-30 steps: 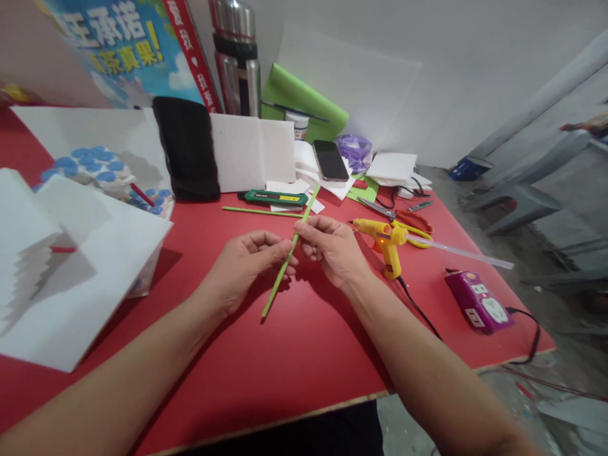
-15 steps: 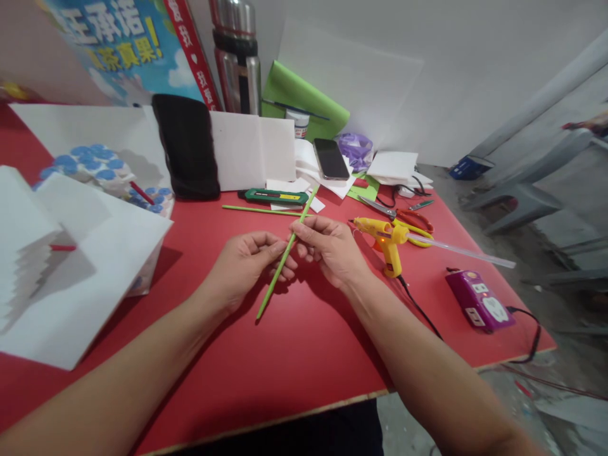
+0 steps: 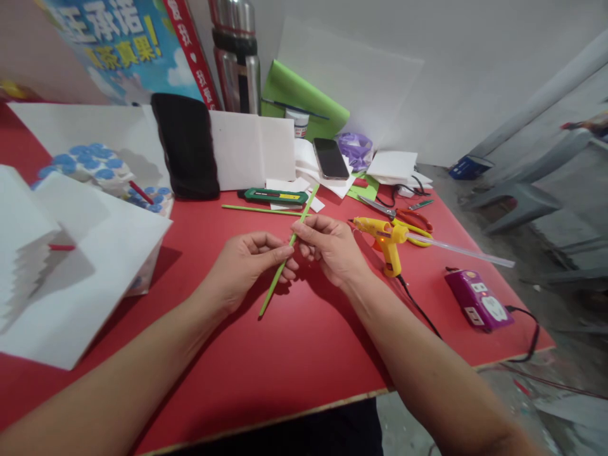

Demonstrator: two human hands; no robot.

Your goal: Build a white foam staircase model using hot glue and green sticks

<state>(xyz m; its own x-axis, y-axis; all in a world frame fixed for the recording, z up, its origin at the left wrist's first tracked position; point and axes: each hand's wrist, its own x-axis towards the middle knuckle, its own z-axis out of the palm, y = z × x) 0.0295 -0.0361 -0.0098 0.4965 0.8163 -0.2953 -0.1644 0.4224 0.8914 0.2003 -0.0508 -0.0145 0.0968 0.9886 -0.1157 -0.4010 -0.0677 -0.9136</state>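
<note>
Since the frame half a second earlier, a small swing to the right at the lower end of the green stick, with the thumb of the left hand a little further across it. At far left, a white board aslant on the red counter, partly hiding a piece covered in blue discs. Behind these, a printed panel in blue and red. Next, a black slab upright before white card, with a steel flask at the back. Nearer, left hand closed, pinching the green stick between thumb and fingers around its middle. Beyond, a second green stick lying flat, just in front of a green cutter knife. At the centre, green stick held aslant over the counter, upper end away, lower end toward the near edge; hard to tell whether touching the surface. Right beside, right hand also closed, gripping the same stick slightly higher up. Behind, a white jar, a smartphone and a purple bundle. Further right, a yellow glue gun with a clear glue stick in its rear, just in front of scissors with red and yellow handles. At far right on the counter, a purple socket block; past the edge, a grey stool.
</note>
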